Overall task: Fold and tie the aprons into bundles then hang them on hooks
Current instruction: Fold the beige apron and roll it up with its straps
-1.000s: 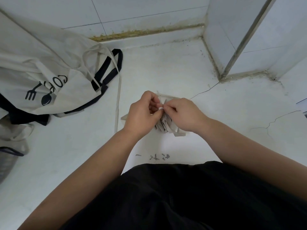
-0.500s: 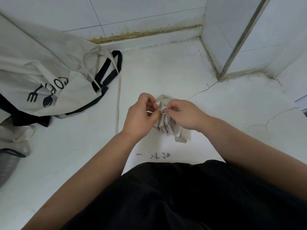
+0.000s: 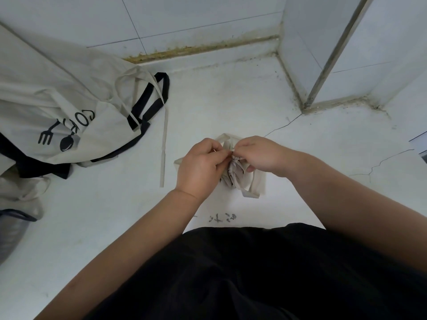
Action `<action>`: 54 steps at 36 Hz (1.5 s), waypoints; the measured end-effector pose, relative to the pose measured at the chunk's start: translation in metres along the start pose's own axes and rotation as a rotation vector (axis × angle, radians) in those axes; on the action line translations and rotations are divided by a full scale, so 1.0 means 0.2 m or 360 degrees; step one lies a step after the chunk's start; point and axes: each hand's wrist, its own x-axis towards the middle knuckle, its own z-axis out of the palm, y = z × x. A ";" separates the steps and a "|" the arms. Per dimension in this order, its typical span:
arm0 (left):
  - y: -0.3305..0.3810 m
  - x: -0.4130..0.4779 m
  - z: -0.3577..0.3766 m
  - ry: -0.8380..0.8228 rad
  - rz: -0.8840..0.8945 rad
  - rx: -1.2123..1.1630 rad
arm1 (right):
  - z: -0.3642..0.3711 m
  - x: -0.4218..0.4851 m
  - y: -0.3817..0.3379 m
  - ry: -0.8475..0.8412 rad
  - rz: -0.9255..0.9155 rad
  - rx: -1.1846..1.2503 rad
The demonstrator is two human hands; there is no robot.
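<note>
A small beige apron bundle (image 3: pixel 240 179) lies folded tight on the white floor in the middle of the view. Its strap (image 3: pixel 227 137) loops out above my fingers. My left hand (image 3: pixel 199 165) pinches the strap at the bundle's top, thumb and fingers curled. My right hand (image 3: pixel 258 154) pinches the same strap from the other side, fingertip to fingertip with the left. Both hands cover most of the bundle. No hooks are in view.
A loose heap of beige aprons (image 3: pixel 57 116) with black trim and a fork-and-spoon print fills the left side, one long strap (image 3: pixel 164 144) trailing toward me. A grey basket (image 3: pixel 11 234) sits at the far left edge. Tiled walls and a metal-edged corner (image 3: pixel 323 72) stand behind.
The bundle has dropped a little lower and right under my hands, and the strap loop now stands out above my fingers. Both hands stayed pinched together.
</note>
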 end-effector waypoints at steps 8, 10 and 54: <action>-0.01 0.02 -0.02 -0.0034 0.0271 0.0298 | -0.03 -0.01 0.04 -0.0103 0.0001 0.0121; -0.01 0.03 -0.02 -0.0026 0.0336 0.0353 | -0.03 0.00 0.04 -0.0080 0.0004 0.0108; 0.12 0.05 -0.11 -0.0734 -0.1302 -0.0162 | 0.03 -0.09 0.13 0.0113 -0.0102 0.0513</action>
